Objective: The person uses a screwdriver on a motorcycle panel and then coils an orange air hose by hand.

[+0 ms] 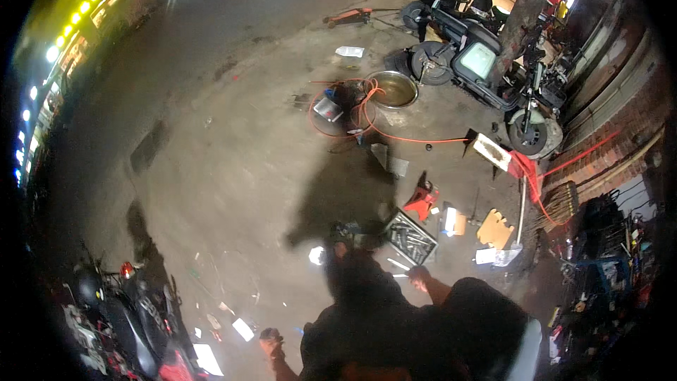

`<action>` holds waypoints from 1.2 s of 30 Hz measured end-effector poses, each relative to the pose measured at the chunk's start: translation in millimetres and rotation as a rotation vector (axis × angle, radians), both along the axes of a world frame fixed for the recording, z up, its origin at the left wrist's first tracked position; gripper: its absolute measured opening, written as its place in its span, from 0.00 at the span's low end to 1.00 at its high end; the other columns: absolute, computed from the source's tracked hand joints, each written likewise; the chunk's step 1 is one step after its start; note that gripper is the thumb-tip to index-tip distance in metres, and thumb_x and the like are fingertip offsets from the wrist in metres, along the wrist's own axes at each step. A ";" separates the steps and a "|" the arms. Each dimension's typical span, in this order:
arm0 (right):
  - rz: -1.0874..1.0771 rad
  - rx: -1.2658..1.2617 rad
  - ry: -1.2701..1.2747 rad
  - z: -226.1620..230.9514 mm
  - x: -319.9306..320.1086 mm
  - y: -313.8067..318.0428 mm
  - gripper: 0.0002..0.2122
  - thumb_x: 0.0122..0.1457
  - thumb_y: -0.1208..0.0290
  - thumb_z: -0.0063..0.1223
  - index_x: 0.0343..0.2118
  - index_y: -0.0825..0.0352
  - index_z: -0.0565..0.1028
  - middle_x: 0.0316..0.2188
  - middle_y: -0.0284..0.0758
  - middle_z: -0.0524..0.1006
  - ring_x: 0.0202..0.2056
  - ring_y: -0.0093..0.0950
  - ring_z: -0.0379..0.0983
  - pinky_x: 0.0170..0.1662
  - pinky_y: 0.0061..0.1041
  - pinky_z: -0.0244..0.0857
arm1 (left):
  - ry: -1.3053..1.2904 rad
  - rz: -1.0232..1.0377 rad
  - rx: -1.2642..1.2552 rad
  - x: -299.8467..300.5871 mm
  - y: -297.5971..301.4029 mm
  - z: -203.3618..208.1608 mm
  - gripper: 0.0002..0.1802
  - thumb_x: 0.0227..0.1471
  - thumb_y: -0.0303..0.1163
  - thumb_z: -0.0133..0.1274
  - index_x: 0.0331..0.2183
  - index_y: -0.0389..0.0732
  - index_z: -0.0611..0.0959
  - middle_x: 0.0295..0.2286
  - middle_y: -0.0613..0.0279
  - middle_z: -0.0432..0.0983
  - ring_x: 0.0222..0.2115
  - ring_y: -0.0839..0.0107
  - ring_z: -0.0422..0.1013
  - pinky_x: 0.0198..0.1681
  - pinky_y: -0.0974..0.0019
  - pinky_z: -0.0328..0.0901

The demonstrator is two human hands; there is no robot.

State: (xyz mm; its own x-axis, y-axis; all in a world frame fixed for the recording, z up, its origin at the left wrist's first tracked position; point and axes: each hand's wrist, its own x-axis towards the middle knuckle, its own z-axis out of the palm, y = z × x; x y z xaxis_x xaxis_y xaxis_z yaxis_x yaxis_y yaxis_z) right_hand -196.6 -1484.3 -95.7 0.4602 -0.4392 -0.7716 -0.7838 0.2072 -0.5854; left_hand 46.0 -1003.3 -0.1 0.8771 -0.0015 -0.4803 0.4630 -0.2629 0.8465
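My right hand (419, 279) reaches low over the ground, just below a dark tray (411, 238) packed with several metal tools. Its fingers look closed on the end of a short, thin, pale metal bar (400, 275), whose exact kind is too small to tell. A second slim metal bar (398, 264) lies between that one and the tray. Off to the left, my left hand (271, 342) is held low with its fingers curled in; whatever they hold, if anything, is hidden. A white packet (243, 329) lies on the ground to its left.
Beyond the tray stands a red jack stand (422, 201). Torn cardboard (495, 230) lies to the right. An orange hose (423, 140) runs past a metal basin (395, 89). Parked scooters (479, 63) stand far right; a motorcycle (127, 324) stands near left.
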 end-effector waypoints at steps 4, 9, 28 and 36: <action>-0.289 0.227 -0.060 -7.6 149.4 -73.5 0.09 0.52 0.64 0.48 0.22 0.64 0.72 0.14 0.32 0.68 0.14 0.25 0.63 0.14 0.27 0.54 | 0.151 -0.058 0.258 91.9 -44.4 -40.3 0.10 0.40 0.28 0.52 0.29 0.34 0.74 0.19 0.62 0.70 0.16 0.73 0.68 0.15 0.72 0.61; -0.139 -0.195 -0.196 2.3 268.3 -170.6 0.15 0.49 0.60 0.52 0.23 0.71 0.75 0.15 0.34 0.71 0.18 0.24 0.65 0.24 0.29 0.61 | 0.198 -0.136 0.190 180.3 -120.5 -17.1 0.08 0.40 0.28 0.51 0.26 0.33 0.75 0.18 0.61 0.70 0.18 0.72 0.69 0.16 0.70 0.62; 0.068 -0.326 0.084 -34.1 445.4 -176.0 0.10 0.53 0.65 0.45 0.27 0.66 0.75 0.21 0.38 0.74 0.26 0.30 0.70 0.30 0.36 0.62 | -0.007 -0.507 0.778 648.4 -246.9 -41.9 0.26 0.45 0.44 0.49 0.46 0.41 0.72 0.44 0.49 0.70 0.46 0.56 0.66 0.47 0.56 0.62; 0.063 -0.514 -0.098 -2.4 584.0 -345.2 0.11 0.53 0.62 0.45 0.30 0.63 0.75 0.24 0.37 0.74 0.29 0.31 0.70 0.33 0.37 0.63 | -0.097 -0.077 0.483 600.5 -297.0 34.4 0.22 0.44 0.39 0.46 0.42 0.40 0.75 0.37 0.46 0.73 0.39 0.50 0.69 0.43 0.54 0.64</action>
